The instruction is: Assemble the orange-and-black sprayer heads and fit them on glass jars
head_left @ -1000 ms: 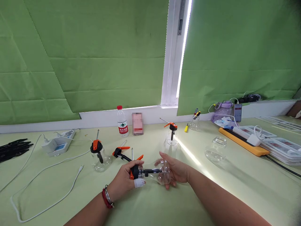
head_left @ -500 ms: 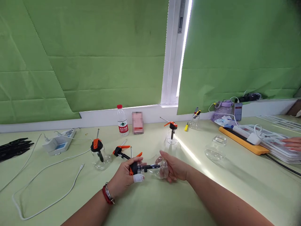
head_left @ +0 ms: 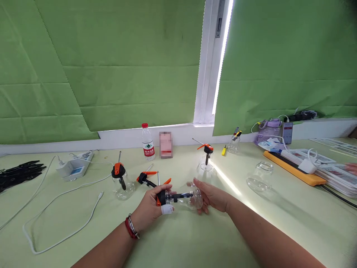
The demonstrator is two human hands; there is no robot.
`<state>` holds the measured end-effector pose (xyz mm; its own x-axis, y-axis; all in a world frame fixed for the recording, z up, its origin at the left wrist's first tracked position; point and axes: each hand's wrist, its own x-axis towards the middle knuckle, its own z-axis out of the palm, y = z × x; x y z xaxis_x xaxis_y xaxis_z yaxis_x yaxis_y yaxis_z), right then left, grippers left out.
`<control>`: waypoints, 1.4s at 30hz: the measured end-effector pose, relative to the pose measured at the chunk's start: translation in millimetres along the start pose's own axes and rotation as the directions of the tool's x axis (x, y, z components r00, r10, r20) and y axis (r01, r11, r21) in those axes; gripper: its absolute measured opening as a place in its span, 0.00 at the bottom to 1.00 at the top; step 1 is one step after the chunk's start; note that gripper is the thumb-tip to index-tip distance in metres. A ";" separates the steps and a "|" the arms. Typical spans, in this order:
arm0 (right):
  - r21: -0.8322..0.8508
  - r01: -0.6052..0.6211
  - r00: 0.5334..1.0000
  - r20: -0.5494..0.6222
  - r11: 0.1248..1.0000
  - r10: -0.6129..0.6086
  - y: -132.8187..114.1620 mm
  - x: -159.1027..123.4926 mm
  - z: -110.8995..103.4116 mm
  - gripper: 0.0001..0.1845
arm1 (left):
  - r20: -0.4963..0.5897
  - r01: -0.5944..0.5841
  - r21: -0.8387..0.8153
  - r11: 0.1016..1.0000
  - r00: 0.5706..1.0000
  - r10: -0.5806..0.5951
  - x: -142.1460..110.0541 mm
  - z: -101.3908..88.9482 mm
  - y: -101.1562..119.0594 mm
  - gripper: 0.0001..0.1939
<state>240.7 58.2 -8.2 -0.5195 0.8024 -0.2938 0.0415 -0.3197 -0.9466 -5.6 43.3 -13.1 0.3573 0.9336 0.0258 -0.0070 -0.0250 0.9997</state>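
My left hand [head_left: 154,204], with white tape on one finger, is closed round the black-and-orange cap [head_left: 161,198] of a clear bottle [head_left: 186,199]. The bottle lies sideways between my hands, a black tube running inside it. My right hand [head_left: 209,195] wraps its wide base. Just beyond my left hand is another black-and-orange cap [head_left: 143,178] with a black tube and a thin metal rod. A capped clear bottle [head_left: 124,188] stands to the left, and a second capped bottle [head_left: 206,163] stands farther back. An uncapped clear bottle [head_left: 260,176] is at the right.
A red-capped water bottle [head_left: 148,143] and a pink box-like item [head_left: 166,145] stand near the wall. White cable [head_left: 83,184] loops across the left, by a power strip [head_left: 78,167]. An orange-edged strip [head_left: 295,169] and stacked plastic cases [head_left: 334,175] lie right, beside another person's hand [head_left: 351,168].
The whole view has shifted slightly, so things appear a little farther right. Both hands keep their hold on the bottle. The other person's hand at the right edge is less visible.
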 end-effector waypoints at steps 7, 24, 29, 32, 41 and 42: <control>0.026 0.099 0.995 0.029 0.995 -0.100 -1.1 0.5 2.0 0.32 | -0.037 -0.014 -0.020 1.000 0.999 0.013 -1.0 0.7 6.1 0.33; -0.007 -0.012 1.000 0.006 1.000 0.012 3.7 6.1 1.8 0.36 | -0.034 -0.019 -0.029 0.999 0.999 0.018 2.2 -2.4 1.7 0.32; 0.011 0.165 0.986 -0.018 0.986 -0.164 -3.0 -0.6 4.0 0.34 | -0.045 -0.021 -0.003 1.000 0.999 0.020 2.4 -2.3 2.4 0.32; -0.015 -0.008 0.999 -0.046 1.000 0.008 -3.4 0.1 3.4 0.36 | -0.006 -0.022 0.006 1.000 1.000 0.022 2.1 -3.5 2.1 0.33; 0.006 0.128 0.991 -0.028 0.992 -0.128 -6.6 -2.8 4.8 0.31 | -0.016 -0.037 0.034 0.999 0.999 0.037 3.2 -5.2 1.1 0.32; 0.010 0.082 0.996 -0.040 0.997 -0.082 -5.2 -1.0 5.0 0.29 | -0.007 -0.034 0.034 0.999 0.999 0.034 3.1 -5.1 1.1 0.32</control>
<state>236.8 56.6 -2.3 -0.4869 0.8452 -0.2203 -0.0096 -0.2573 -0.9663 -9.3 48.0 -11.9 0.3506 0.9346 0.0601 0.0126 -0.0689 0.9975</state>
